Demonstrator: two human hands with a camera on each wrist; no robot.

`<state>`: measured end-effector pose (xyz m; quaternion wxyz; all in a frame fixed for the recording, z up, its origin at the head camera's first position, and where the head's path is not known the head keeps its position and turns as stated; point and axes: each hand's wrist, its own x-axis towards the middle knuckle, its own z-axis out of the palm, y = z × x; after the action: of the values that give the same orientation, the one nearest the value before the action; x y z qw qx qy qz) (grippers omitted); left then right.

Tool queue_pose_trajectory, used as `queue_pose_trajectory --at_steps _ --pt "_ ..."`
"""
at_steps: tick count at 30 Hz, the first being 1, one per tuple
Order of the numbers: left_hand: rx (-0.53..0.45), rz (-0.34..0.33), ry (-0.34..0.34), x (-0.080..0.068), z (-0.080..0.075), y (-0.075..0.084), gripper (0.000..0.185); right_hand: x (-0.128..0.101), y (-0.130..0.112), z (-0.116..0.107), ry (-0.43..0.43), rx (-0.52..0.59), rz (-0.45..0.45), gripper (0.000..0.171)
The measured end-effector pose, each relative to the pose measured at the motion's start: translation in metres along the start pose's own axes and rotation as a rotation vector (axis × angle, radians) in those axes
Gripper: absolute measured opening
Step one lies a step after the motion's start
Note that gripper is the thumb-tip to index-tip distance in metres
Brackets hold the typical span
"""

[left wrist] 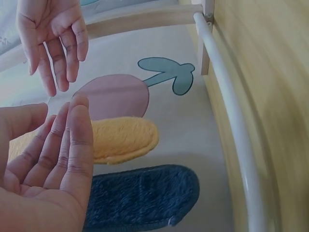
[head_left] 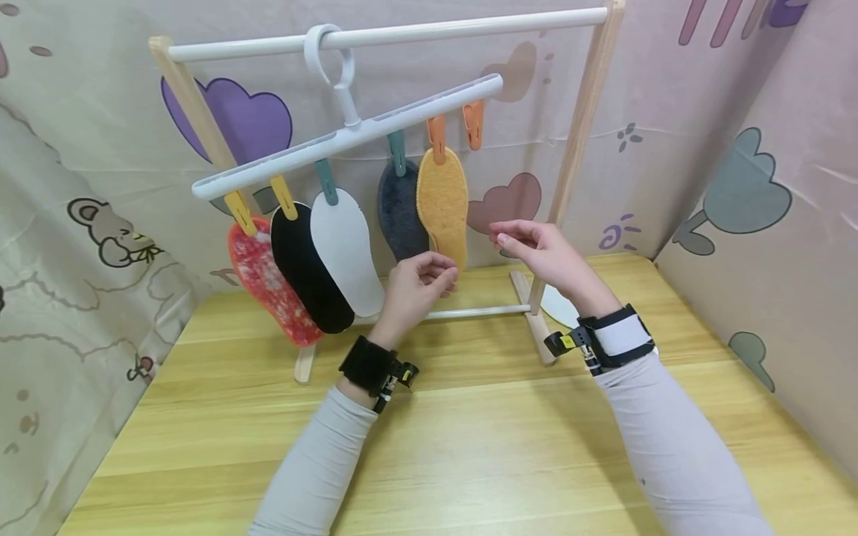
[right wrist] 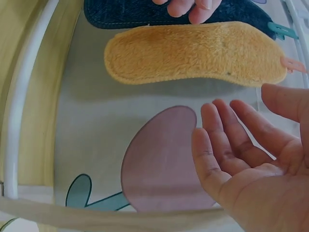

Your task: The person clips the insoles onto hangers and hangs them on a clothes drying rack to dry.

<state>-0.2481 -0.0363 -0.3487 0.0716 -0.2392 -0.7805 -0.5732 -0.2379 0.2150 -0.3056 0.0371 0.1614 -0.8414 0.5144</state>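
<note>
A white clip hanger [head_left: 348,134] hangs from the rack's top rail [head_left: 402,33]. Clipped to it are a red patterned insole [head_left: 268,279], a black one [head_left: 304,268], a white one [head_left: 348,253], a dark blue one [head_left: 398,212] and a fluffy yellow one [head_left: 444,201]. My left hand [head_left: 439,274] hovers by the yellow insole's lower end with relaxed fingers, holding nothing. My right hand [head_left: 512,237] floats just right of that insole, also holding nothing. The left wrist view shows the left hand [left wrist: 63,125] before the yellow insole [left wrist: 120,140]. The right wrist view shows the right hand [right wrist: 241,128] below it [right wrist: 193,53].
One orange clip [head_left: 474,123] at the hanger's right end holds nothing. Another white insole [head_left: 559,305] lies on the wooden table [head_left: 469,447] behind the rack's right foot. The rack's low white crossbar [head_left: 469,313] runs behind my hands. Patterned fabric walls close in the table.
</note>
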Motion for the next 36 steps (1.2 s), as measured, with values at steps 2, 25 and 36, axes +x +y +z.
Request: queue_pose_trajectory --at_steps 2,25,36 --pt "-0.009 -0.003 -0.019 -0.001 0.002 -0.001 0.013 -0.004 0.002 0.000 -0.010 -0.003 0.000 0.044" --pt "-0.035 0.043 -0.167 -0.012 0.037 -0.006 0.011 -0.039 0.029 0.003 -0.098 -0.119 0.054 0.040" --pt "0.033 0.052 -0.269 -0.022 0.045 -0.011 0.014 -0.049 0.035 0.018 -0.129 -0.141 0.050 0.038"
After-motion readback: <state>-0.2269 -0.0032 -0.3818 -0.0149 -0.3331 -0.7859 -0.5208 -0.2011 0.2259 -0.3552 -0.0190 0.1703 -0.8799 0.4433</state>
